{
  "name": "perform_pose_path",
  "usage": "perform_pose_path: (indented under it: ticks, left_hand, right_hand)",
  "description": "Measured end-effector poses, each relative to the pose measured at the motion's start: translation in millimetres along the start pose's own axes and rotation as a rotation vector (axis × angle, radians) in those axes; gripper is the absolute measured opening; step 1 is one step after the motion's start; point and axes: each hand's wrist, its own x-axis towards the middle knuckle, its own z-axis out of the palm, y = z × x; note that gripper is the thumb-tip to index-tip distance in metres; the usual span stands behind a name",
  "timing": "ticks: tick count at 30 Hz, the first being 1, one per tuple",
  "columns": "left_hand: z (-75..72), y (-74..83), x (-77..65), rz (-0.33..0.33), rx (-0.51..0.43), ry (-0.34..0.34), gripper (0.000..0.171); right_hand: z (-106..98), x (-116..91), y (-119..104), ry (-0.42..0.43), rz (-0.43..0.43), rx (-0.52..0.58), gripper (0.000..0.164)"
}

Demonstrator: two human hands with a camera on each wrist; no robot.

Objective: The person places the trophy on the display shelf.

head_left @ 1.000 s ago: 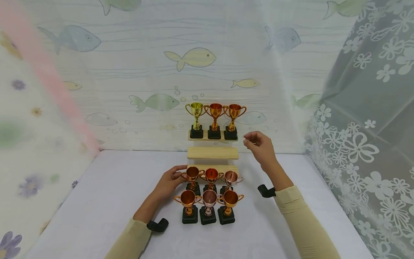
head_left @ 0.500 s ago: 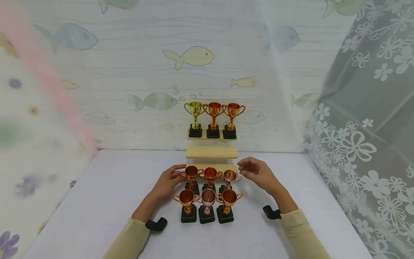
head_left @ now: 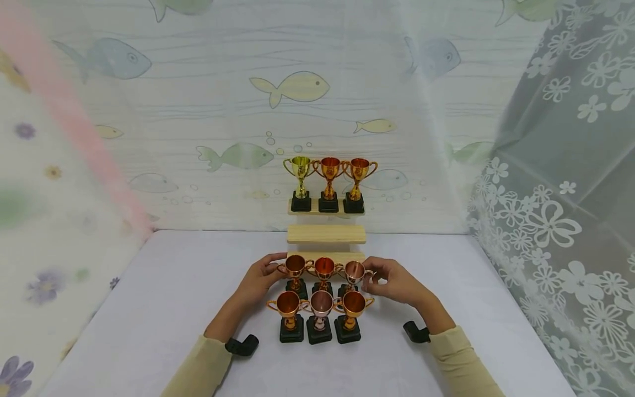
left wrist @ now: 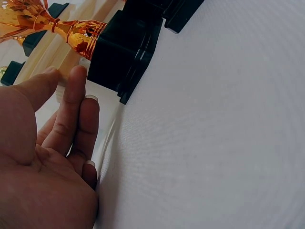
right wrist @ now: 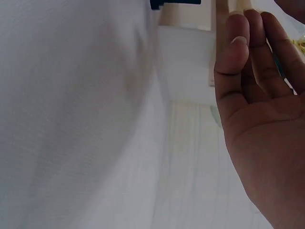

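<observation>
My left hand (head_left: pixel 261 277) pinches the left end of a tiered wooden display stand (head_left: pixel 326 234); in the left wrist view its thumb and forefinger meet the pale wood (left wrist: pixel 66 58). My right hand (head_left: pixel 393 279) is at the stand's lower right, its bent fingers beside the rose-gold trophy cup (head_left: pixel 354 272). Its thumb is apart from its fingertips, and I see no firm grip. In the right wrist view its fingers (right wrist: pixel 268 71) lie close to the wood. Left of that cup stand a red-lined trophy cup (head_left: pixel 324 268) and a copper one (head_left: pixel 295 267).
The top tier bears a yellow-gold trophy cup (head_left: pixel 300 182) and two orange-gold ones (head_left: pixel 329 179). In front of the stand, three trophy cups (head_left: pixel 319 317) form a row on the white table (head_left: pixel 198 264). A fish-print curtain (head_left: pixel 223 110) hangs behind, a lace curtain (head_left: pixel 555 231) at right.
My right hand has come down from beside the top tier to the lowest tier, next to the rose-gold trophy cup. The left hand has stayed at the stand's left end.
</observation>
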Motion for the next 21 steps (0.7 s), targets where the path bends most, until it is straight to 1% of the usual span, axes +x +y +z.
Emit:
perform_pose_path:
  ticks: [4,7,10,14,17,19,21]
  left_hand:
    - [0.1,0.8,0.1,0.004,0.009,0.004,0.048]
    - [-0.3,1.6,0.3,0.002,0.007,0.003,0.048]
    - [-0.4,2.4,0.4,0.006,0.007,0.0,0.047]
    - [-0.2,2.0,0.3,0.005,0.007,-0.003,0.048]
    - [-0.1,1.0,0.3,-0.001,0.007,0.0,0.048]
    - [0.0,0.4,0.3,-0.005,0.006,0.001,0.047]
    - [-0.3,-0.2,0.4,-0.008,0.0,-0.002,0.047]
  right_hand:
    - [3,0,2,-0.029,0.018,0.006,0.026]
    - [7,1,4,-0.027,0.023,0.008,0.026]
    - [12,2,-1,0.001,0.032,-0.024,0.024]
    - [17,1,-22,0.05,0.051,-0.05,0.025]
    - [20,0,-35,0.083,0.035,-0.074,0.025]
    - [22,0,-36,0.105,0.014,-0.091,0.024]
    - [23,0,-37,0.127,0.009,-0.103,0.025]
